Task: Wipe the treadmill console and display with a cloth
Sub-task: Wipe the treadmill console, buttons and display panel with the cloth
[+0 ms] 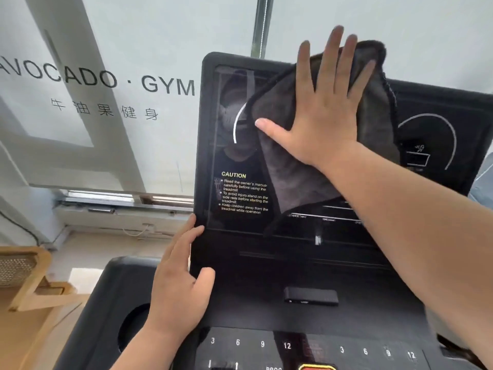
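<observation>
Far out beyond the left fingertips I saw a wooden chair frame (32, 284) on the floor and grey "AVOCADO · GYM" lettering (106, 78) on the frosted glass. Just behind the left wrist lay the round cup holder (133, 324) of the black treadmill console (266, 313). The left hand (178, 287) was loosely open, fingers slightly apart, their tips touching the left edge of the display (240, 156) and the thumb resting on the panel's front below it. Between the two hands the glossy dark screen carried white "CAUTION" text (244, 193) and a pale curved line, with dim reflections across it.

The cloth (288, 177) was a dark grey, fuzzy microfibre with a stitched black border. It lay flat against the upper middle of the display, one corner poking out past the right fingertips and a long pointed flap hanging down below the thumb to the screen's lower edge. The right hand (328, 124) pressed it there with a flat palm, all fingers straight and spread wide. Below both wrists ran a row of numbered keys (262, 343).
</observation>
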{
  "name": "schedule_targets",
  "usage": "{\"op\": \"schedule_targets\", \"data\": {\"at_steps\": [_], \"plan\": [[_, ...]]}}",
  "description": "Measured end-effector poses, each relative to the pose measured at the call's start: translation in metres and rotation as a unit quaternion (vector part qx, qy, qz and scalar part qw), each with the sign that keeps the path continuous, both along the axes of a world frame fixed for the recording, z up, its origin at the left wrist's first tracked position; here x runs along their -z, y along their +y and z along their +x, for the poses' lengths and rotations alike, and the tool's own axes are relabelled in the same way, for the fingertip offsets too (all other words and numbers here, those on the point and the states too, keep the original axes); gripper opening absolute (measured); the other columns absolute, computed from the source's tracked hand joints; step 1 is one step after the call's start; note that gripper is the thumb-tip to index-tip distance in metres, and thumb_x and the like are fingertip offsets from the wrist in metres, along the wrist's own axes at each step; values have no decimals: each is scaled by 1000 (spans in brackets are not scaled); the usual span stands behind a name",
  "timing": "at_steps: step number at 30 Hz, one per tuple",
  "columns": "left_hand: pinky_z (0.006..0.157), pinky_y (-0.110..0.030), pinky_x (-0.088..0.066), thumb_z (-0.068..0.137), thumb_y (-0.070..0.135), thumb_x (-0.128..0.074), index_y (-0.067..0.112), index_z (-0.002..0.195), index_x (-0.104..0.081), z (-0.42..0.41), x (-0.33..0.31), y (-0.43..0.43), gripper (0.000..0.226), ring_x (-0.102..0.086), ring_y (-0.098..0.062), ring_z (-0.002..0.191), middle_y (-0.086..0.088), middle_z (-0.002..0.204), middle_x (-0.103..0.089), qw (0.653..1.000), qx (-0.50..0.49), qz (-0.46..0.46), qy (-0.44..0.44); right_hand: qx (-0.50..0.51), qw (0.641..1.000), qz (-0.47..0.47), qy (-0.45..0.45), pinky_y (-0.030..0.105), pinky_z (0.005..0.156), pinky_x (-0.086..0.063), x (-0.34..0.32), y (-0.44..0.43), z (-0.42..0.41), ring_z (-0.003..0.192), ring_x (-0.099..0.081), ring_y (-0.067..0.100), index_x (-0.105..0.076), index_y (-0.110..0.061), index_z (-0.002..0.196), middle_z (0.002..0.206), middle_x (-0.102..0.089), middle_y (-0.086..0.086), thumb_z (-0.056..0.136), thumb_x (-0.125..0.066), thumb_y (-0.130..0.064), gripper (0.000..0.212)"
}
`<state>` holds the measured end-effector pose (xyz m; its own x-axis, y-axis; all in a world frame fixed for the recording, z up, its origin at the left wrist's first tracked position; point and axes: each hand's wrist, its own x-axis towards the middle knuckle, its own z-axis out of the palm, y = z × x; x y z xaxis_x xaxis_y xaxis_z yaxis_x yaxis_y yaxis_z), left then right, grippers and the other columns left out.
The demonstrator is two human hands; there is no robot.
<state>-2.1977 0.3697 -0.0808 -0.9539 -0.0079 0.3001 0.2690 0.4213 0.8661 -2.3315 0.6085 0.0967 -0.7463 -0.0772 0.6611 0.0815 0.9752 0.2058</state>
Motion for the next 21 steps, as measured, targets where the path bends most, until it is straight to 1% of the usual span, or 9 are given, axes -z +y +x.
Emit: {"op": "schedule_targets", "data": {"at_steps": [1, 3, 6, 7, 11, 14, 16, 18, 21], "plan": [[91, -6, -44, 74, -16, -59, 29, 119, -57, 0, -1, -3, 64, -45, 10, 131, 30, 152, -40, 1000, 7, 25, -11, -3, 1000, 2, 3, 76, 118, -3, -5, -14, -7, 155, 1, 53, -2, -15, 166, 168, 1, 31, 79, -29, -96, 121], [82, -5, -44, 75, -18, -55, 27, 105, -54, 0, -1, -8, 54, -47, 10, 130, 29, 150, -43, 998, 17, 56, -33, -15, 1000, 11, -3, 75, 119, -3, -7, -43, -18, 156, 1, 50, -2, -16, 166, 169, 1, 29, 80, -24, -96, 120], [86, -33, -51, 76, -19, -50, 24, 95, -50, -1, 1, -11, 47, -45, 3, 136, 27, 146, -48, 995, 25, 88, -47, -48, 998, 25, -19, 73, 119, -2, 9, -74, -18, 157, 3, 47, -3, -16, 166, 170, 2, 27, 80, -23, -95, 119], [85, -37, -50, 76, -19, -50, 23, 92, -49, -2, 1, -13, 46, -46, 2, 136, 26, 145, -50, 994, 25, 94, -48, -66, 997, 35, -25, 73, 120, -1, 20, -81, -14, 157, 3, 47, -3, -15, 166, 170, 3, 27, 81, -26, -94, 117], [102, -32, -42, 74, -13, -50, 19, 87, -46, -6, -1, -11, 35, -51, -2, 133, 22, 141, -55, 992, 25, 114, -43, -154, 981, 95, -77, 67, 123, 2, 86, -82, 22, 158, 6, 42, -7, -16, 165, 171, 7, 24, 88, -37, -84, 108], [105, -29, -41, 75, -11, -52, 17, 90, -48, -8, -1, -10, 32, -53, -1, 130, 24, 140, -56, 994, 16, 98, -42, -193, 965, 143, -104, 62, 124, 8, 130, -54, 50, 159, 5, 38, -11, -18, 165, 170, 10, 19, 88, -45, -81, 106], [105, -29, -41, 74, -12, -54, 15, 94, -49, -8, 0, -11, 33, -52, 1, 130, 26, 140, -55, 995, 16, 89, -41, -188, 967, 146, -89, 64, 124, 7, 131, -31, 54, 159, 1, 39, -16, -20, 165, 170, 8, 18, 84, -48, -83, 108], [105, -30, -42, 71, 1, -53, 17, 96, -49, -8, 0, -12, 30, -51, 1, 130, 27, 142, -52, 995, 19, 82, -46, -143, 981, 122, -52, 71, 122, 0, 107, -15, 47, 158, -4, 44, -21, -20, 164, 170, 1, 21, 80, -48, -88, 111], [104, -34, -44, 68, 10, -50, 20, 97, -48, -7, -2, -14, 31, -53, -2, 130, 27, 145, -50, 995, 29, 81, -57, -49, 996, 64, -35, 78, 117, -1, 46, -13, 19, 156, 1, 50, -10, -19, 165, 170, 1, 26, 77, -40, -95, 120]]}}
